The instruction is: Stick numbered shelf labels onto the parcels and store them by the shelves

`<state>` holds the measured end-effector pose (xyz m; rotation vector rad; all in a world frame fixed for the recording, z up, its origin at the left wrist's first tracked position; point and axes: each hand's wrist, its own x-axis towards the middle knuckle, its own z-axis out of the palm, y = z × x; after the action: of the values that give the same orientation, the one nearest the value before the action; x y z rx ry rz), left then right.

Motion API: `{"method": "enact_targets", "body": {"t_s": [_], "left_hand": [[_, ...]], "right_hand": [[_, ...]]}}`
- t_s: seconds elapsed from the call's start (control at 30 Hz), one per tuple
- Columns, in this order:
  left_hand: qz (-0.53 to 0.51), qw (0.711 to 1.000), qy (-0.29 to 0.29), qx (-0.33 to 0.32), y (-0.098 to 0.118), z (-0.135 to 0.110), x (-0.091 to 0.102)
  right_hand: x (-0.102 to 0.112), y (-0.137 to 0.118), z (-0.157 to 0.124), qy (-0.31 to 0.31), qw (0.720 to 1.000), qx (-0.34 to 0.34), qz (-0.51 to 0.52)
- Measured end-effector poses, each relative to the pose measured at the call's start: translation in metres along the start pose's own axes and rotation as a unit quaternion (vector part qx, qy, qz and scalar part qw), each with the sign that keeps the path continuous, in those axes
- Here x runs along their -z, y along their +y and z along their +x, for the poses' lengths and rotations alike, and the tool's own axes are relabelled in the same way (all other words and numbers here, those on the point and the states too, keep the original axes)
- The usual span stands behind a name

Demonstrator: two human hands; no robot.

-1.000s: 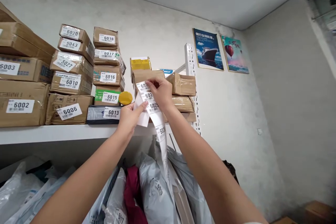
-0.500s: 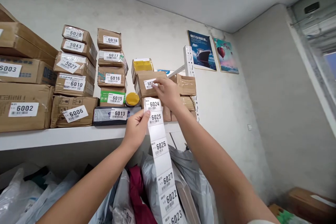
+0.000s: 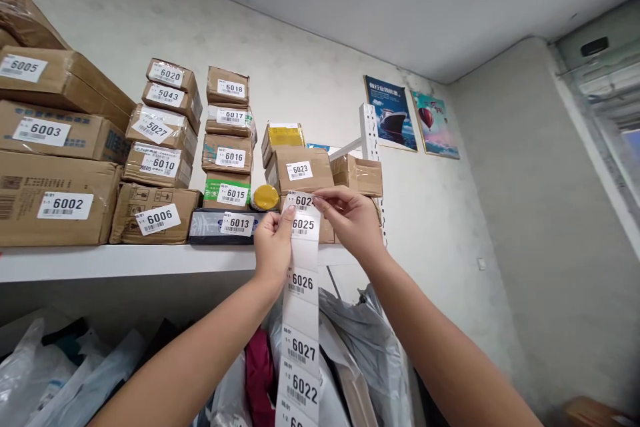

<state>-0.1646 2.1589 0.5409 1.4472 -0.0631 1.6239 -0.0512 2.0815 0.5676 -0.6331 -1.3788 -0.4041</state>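
A long strip of printed number labels (image 3: pixel 302 313) hangs down in front of me. My left hand (image 3: pixel 274 243) is closed on its left edge near the top, thumb across the label 6025. My right hand (image 3: pixel 353 220) pinches the upper right corner of the top label, 6024 (image 3: pixel 300 201), which still lies in line with the strip. Just behind and above sits a cardboard box (image 3: pixel 306 187) bearing the label 6023 (image 3: pixel 299 170). Part of the boxes below it is hidden by my hands and the strip.
A white shelf (image 3: pixel 125 263) carries stacked, labelled cardboard boxes (image 3: pixel 60 173) on the left. Beside my left hand is a round yellow-lidded container (image 3: pixel 265 197). Plastic-wrapped parcels (image 3: pixel 370 333) fill the space below. A white perforated upright (image 3: pixel 369 130) stands at the shelf's right end.
My right hand has come off the 6023 label, now flat on its box, and moved down to the corner of label 6024. The left hand keeps its hold; the view has shifted left.
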Motion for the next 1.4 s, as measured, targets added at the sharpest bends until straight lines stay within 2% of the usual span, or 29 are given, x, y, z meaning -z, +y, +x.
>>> {"method": "enact_targets", "body": {"t_s": [0.1,0.17,0.23,0.3,0.37,0.43,0.5,0.6,0.73,0.8,0.9,0.93,0.97,1.0,1.03,1.07,1.13,1.2,1.3,1.4], "left_hand": [[-0.019,0.998,-0.045,0.036,-0.002,-0.003,0.005],[0.032,0.995,-0.085,0.050,-0.004,-0.013,0.012],[0.098,0.987,-0.112,0.052,-0.007,-0.028,0.020],[0.133,0.981,-0.131,0.050,-0.008,-0.043,0.029],[0.132,0.979,-0.143,0.057,-0.009,-0.056,0.040],[0.125,0.978,-0.148,0.073,-0.008,-0.062,0.050],[0.128,0.978,-0.141,0.079,-0.006,-0.063,0.060],[0.145,0.980,-0.113,0.071,-0.005,-0.059,0.072],[0.130,0.984,-0.093,0.081,-0.004,-0.054,0.077],[0.122,0.986,-0.081,0.075,-0.003,-0.053,0.078],[0.138,0.988,-0.057,0.024,0.002,-0.054,0.079],[0.145,0.988,-0.056,-0.002,0.003,-0.054,0.079],[0.148,0.987,-0.062,-0.025,0.004,-0.054,0.079],[0.147,0.985,-0.075,-0.041,0.004,-0.053,0.078],[0.143,0.984,-0.093,-0.046,0.003,-0.052,0.076],[0.137,0.983,-0.117,-0.039,0.000,-0.051,0.072],[0.113,0.981,-0.159,-0.006,-0.008,-0.050,0.063],[0.089,0.979,-0.179,0.029,-0.019,-0.050,0.050],[0.097,0.978,-0.174,0.054,-0.038,-0.053,0.030],[0.139,0.977,-0.154,0.054,-0.054,-0.056,0.013]], "right_hand": [[-0.007,-0.003,0.016,0.055,0.993,0.087,-0.054],[-0.013,-0.001,0.048,0.116,0.981,0.130,-0.083],[-0.021,0.008,0.094,0.159,0.971,0.146,-0.104],[-0.032,0.020,0.142,0.123,0.976,0.137,-0.120],[-0.043,0.034,0.178,0.086,0.974,0.125,-0.166],[-0.051,0.045,0.195,0.070,0.963,0.122,-0.232],[-0.055,0.051,0.197,0.068,0.945,0.132,-0.291],[-0.057,0.050,0.187,0.084,0.922,0.149,-0.346],[-0.058,0.036,0.179,0.110,0.903,0.157,-0.385],[-0.057,0.025,0.169,0.087,0.908,0.150,-0.381],[-0.045,0.004,0.123,0.050,0.950,0.153,-0.269],[-0.039,-0.002,0.099,0.018,0.967,0.152,-0.205],[-0.033,-0.008,0.072,-0.063,0.978,0.134,-0.146],[-0.026,-0.011,0.043,-0.167,0.976,0.103,-0.096],[-0.020,-0.012,0.015,-0.244,0.965,0.069,-0.061],[-0.015,-0.011,-0.011,-0.259,0.964,0.040,-0.042],[-0.005,-0.001,-0.051,-0.223,0.974,0.000,-0.036],[0.005,0.012,-0.073,-0.159,0.986,-0.043,-0.030],[0.019,0.028,-0.083,-0.063,0.990,-0.122,0.026],[0.031,0.036,-0.086,0.026,0.989,-0.141,0.047]]}}
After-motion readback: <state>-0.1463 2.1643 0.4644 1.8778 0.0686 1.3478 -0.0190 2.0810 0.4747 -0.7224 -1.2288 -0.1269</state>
